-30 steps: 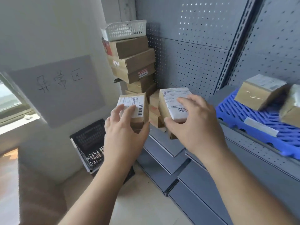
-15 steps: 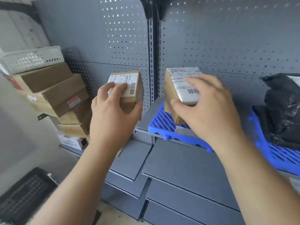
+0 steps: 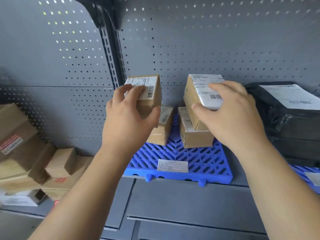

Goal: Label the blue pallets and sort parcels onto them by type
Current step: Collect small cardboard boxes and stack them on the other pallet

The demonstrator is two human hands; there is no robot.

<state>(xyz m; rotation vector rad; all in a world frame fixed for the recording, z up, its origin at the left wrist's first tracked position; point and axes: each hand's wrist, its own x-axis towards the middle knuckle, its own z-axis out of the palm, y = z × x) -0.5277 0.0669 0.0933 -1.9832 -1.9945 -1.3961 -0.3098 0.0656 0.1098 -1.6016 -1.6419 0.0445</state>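
While each hand carries its own load, the left hand (image 3: 128,122) is curled round a small cardboard box (image 3: 153,96) and the right hand (image 3: 230,118) clasps a longer cardboard box (image 3: 191,101) from above, thumb on its near end. Both boxes are tilted, white barcode labels up; the longer one's axis runs away from the person, toward the pegboard (image 3: 207,49). Directly beneath sit two taped cartons, the left carton (image 3: 162,134) and the right carton (image 3: 195,139), near the back edge of the blue pallet (image 3: 199,163). Bare ribbed plastic lattice lies below and nearer the person, toward the front edge, where a paper tag (image 3: 172,165) is stuck. Stacking or setting down in front both look open; each hand is equally near. Glossy black bags (image 3: 285,129) fill the neighbouring pallet (image 3: 299,170).
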